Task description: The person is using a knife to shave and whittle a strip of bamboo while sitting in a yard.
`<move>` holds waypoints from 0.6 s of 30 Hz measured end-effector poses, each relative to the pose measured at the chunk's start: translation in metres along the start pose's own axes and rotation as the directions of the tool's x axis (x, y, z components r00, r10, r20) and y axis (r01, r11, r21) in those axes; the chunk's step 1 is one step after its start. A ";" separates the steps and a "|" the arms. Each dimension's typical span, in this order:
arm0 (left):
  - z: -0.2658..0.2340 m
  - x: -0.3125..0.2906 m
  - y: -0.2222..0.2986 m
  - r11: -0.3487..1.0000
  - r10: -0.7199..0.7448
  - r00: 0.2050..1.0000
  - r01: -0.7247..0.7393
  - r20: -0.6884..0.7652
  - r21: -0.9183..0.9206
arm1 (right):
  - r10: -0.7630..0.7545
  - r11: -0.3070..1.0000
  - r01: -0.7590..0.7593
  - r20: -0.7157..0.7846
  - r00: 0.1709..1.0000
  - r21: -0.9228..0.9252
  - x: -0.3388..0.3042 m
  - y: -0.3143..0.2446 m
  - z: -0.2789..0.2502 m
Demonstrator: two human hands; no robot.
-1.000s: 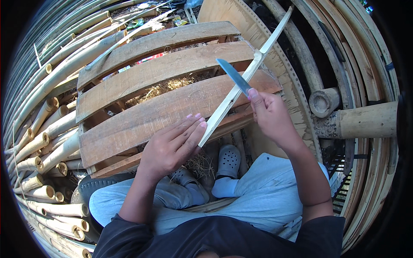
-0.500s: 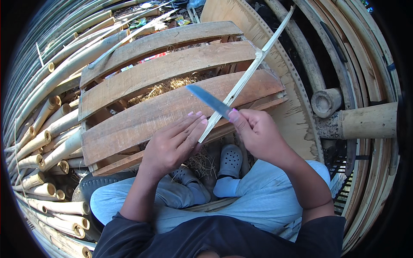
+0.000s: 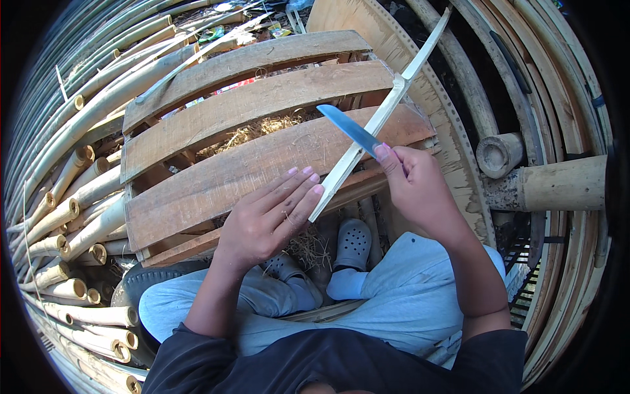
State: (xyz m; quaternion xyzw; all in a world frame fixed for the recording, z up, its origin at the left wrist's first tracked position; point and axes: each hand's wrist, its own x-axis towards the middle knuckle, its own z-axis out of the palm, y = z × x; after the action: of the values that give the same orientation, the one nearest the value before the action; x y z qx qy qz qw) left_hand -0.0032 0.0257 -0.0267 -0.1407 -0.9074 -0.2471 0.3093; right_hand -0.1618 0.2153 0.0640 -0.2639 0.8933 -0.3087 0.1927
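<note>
Slanting, a pale strip (image 3: 342, 171) runs from the front edge of the bench (image 3: 197, 187) past its right edge, crossed by a knife (image 3: 348, 130) clenched in the right hand (image 3: 421, 184). The left hand (image 3: 264, 220) rests beside its near end, grip impossible to tell. Poles (image 3: 98, 227) flank the left edge.

bright daylight, shadowed gaps between wooden slats (image 3: 262, 102); fisheye distortion curves bamboo poles (image 3: 138, 82) near the black rim.
</note>
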 end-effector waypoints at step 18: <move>0.000 -0.002 -0.003 0.998 0.057 0.996 -0.055 -0.072 0.023 | -0.030 0.999 0.030 -0.045 0.999 0.019 0.001 0.019 0.016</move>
State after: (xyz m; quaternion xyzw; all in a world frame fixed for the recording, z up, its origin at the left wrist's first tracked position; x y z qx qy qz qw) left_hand -0.0028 0.0234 -0.0289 -0.1538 -0.8938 -0.2340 0.3504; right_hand -0.1609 0.2202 0.0400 -0.2684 0.8902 -0.3261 0.1706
